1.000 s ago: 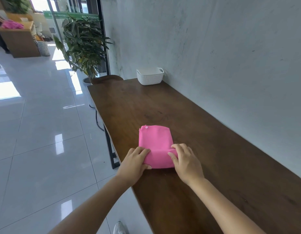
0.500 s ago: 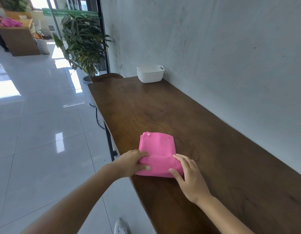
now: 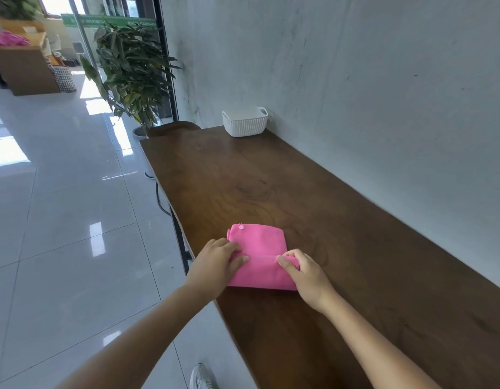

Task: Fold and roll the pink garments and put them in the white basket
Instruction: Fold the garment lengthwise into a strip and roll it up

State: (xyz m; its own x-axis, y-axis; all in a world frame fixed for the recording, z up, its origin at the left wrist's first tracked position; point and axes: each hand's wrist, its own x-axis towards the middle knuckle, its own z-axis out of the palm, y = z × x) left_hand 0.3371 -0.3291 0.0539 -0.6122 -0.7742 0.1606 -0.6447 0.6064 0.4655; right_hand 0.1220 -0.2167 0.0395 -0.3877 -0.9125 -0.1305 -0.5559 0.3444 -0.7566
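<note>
Grips the rolled near end of the pink garment (image 3: 258, 245) with left grip (image 3: 218, 262) and right grip (image 3: 305, 272), fingers curled round it, thumbs on top. Keeps it on the counter (image 3: 299, 178), close to the left edge. Risks a skewed, loose roll should one end lead; risks unrolling on the carry to the white basket (image 3: 244, 123), well apart at the far end.

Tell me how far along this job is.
Done: the pink garment lies folded on the table. In hand: the left hand and right hand grip its near edge, starting the roll. Left: finish rolling, then carry it to the white basket, where no pink shows.
</note>
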